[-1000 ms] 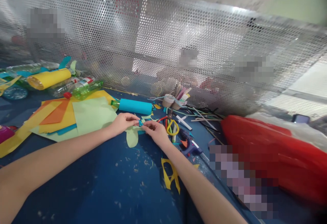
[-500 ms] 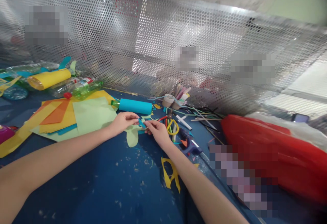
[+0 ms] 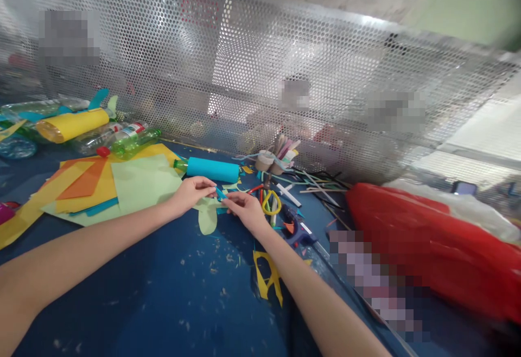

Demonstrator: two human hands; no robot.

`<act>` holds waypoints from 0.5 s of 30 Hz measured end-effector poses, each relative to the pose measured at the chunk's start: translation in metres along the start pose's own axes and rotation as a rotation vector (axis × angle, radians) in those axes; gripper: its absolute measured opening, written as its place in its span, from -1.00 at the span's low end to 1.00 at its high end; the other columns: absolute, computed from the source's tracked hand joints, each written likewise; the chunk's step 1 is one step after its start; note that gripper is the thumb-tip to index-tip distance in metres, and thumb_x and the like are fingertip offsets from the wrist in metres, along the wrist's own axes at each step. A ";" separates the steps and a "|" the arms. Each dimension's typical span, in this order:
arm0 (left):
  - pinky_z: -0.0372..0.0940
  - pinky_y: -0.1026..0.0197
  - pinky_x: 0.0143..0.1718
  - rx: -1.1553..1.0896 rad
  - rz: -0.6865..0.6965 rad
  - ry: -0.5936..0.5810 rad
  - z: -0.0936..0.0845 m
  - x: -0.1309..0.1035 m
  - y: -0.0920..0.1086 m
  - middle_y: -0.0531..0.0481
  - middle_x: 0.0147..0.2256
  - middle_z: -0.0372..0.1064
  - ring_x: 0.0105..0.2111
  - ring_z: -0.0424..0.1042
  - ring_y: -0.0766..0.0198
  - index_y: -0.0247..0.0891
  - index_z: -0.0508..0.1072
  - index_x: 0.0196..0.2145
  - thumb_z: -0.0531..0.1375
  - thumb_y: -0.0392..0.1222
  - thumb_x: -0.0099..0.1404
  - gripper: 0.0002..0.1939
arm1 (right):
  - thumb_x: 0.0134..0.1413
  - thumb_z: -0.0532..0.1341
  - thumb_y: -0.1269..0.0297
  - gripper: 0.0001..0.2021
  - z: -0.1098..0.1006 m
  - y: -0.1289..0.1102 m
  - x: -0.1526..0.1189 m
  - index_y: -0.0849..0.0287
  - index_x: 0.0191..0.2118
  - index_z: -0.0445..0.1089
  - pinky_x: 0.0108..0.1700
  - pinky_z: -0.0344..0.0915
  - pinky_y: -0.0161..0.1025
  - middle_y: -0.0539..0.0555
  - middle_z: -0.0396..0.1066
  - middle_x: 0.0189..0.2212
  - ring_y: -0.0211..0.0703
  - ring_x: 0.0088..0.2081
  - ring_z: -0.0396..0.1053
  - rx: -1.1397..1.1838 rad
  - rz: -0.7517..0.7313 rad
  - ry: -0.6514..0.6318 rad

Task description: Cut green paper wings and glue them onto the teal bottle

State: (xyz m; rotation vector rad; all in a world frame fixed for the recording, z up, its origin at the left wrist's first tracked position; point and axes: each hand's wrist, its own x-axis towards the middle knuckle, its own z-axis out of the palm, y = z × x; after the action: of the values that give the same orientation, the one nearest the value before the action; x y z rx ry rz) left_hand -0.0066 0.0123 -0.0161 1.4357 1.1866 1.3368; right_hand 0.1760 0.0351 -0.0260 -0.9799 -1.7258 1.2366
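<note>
- Here, between our two hands, we had a small, narrow bright-blue piece, apparently paper (image 3: 220, 194), above the dark-blue tabletop (image 3: 142, 303); it was too small for us to tell whether it was folded or rolled.
- We pinched its upper end in our left hand (image 3: 191, 194), thumb and fingertips drawn close together.
- We gripped its lower end in our right hand (image 3: 249, 211), the fingers likewise narrowed onto it.
- Just below our fingers we had a pale-green paper cutout with a rounded end (image 3: 208, 222), lying on the table.
- Beyond our hands we saw a green plastic bottle wrapped in bright-blue paper (image 3: 213, 169), lying on its side.
- Near our right hand we had a yellow loop-shaped handle (image 3: 271, 203) and a dark-blue glue gun (image 3: 301, 233); beside our right forearm lay a yellow paper scrap with cut-out openings (image 3: 260, 286).
- To our left we had overlapping paper, including a large pale-green sheet (image 3: 144, 180) and an orange sheet (image 3: 87, 179), with a clear-green plastic bottle (image 3: 136, 142) and a yellow-wrapped bottle (image 3: 73, 125) farther off.
- At the far side we faced a perforated grey metal screen (image 3: 163, 48); well to our right lay a shiny red plastic bag (image 3: 407, 227).
</note>
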 end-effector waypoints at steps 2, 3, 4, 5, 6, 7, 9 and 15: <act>0.37 0.15 -0.22 0.000 -0.007 -0.007 0.000 -0.001 0.001 -0.03 -0.44 0.48 -0.38 0.48 0.23 -0.31 0.44 -0.37 0.26 -0.11 0.05 -0.77 | -0.17 0.28 0.12 -0.74 0.001 0.002 0.000 0.20 -0.37 0.39 -0.51 0.28 -0.34 0.00 0.42 -0.57 -0.26 -0.57 0.35 -0.038 -0.021 0.009; 0.37 0.15 -0.22 0.003 -0.009 -0.009 -0.001 -0.002 0.002 -0.03 -0.45 0.49 -0.37 0.49 0.22 -0.31 0.44 -0.37 0.26 -0.11 0.05 -0.77 | -0.16 0.27 0.13 -0.75 0.001 0.003 0.001 0.20 -0.37 0.39 -0.50 0.29 -0.34 0.00 0.42 -0.57 -0.25 -0.57 0.36 -0.058 -0.030 0.014; 0.38 0.15 -0.22 0.010 -0.014 -0.007 -0.001 -0.002 0.002 -0.03 -0.45 0.49 -0.37 0.49 0.22 -0.30 0.44 -0.37 0.26 -0.10 0.05 -0.77 | -0.14 0.26 0.13 -0.76 0.001 0.005 0.001 0.20 -0.37 0.39 -0.50 0.30 -0.33 0.00 0.42 -0.56 -0.25 -0.57 0.36 -0.079 -0.039 0.021; 0.38 0.15 -0.22 0.017 -0.017 -0.005 -0.001 -0.002 0.002 -0.03 -0.44 0.49 -0.36 0.49 0.21 -0.30 0.44 -0.37 0.26 -0.10 0.05 -0.77 | -0.12 0.25 0.13 -0.76 0.001 0.005 0.001 0.19 -0.36 0.40 -0.50 0.30 -0.33 0.01 0.43 -0.56 -0.24 -0.56 0.37 -0.101 -0.051 0.028; 0.38 0.15 -0.22 0.025 -0.023 -0.005 -0.001 -0.001 0.002 -0.04 -0.44 0.49 -0.36 0.49 0.20 -0.30 0.44 -0.37 0.27 -0.09 0.04 -0.76 | -0.09 0.23 0.14 -0.77 0.001 0.006 0.000 0.19 -0.34 0.40 -0.49 0.31 -0.33 0.01 0.43 -0.54 -0.23 -0.55 0.38 -0.132 -0.067 0.036; 0.38 0.15 -0.23 0.032 -0.027 -0.003 -0.001 -0.001 0.002 -0.04 -0.44 0.50 -0.36 0.49 0.19 -0.30 0.44 -0.37 0.27 -0.08 0.04 -0.76 | -0.08 0.22 0.15 -0.79 0.001 0.005 0.000 0.18 -0.34 0.40 -0.46 0.32 -0.32 0.01 0.43 -0.53 -0.23 -0.54 0.39 -0.176 -0.092 0.056; 0.38 0.15 -0.24 0.046 -0.034 0.000 0.000 -0.001 0.003 -0.04 -0.44 0.50 -0.36 0.50 0.18 -0.29 0.44 -0.38 0.27 -0.07 0.03 -0.75 | -0.05 0.20 0.20 -0.82 0.001 0.002 -0.002 0.17 -0.32 0.42 -0.41 0.33 -0.31 0.02 0.44 -0.48 -0.22 -0.48 0.40 -0.281 -0.157 0.112; 0.39 0.13 -0.23 0.048 -0.039 0.001 0.001 -0.001 0.005 -0.04 -0.44 0.49 -0.35 0.50 0.18 -0.29 0.43 -0.40 0.27 -0.07 0.03 -0.75 | -0.01 0.15 0.31 -0.83 0.004 -0.010 -0.008 0.14 -0.27 0.43 -0.36 0.32 -0.33 0.02 0.46 -0.39 -0.24 -0.43 0.37 -0.463 -0.267 0.164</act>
State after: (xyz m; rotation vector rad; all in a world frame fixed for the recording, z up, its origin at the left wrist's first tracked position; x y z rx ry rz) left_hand -0.0056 0.0099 -0.0116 1.4385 1.2492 1.2905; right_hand 0.1741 0.0238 -0.0186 -1.0332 -1.9760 0.5797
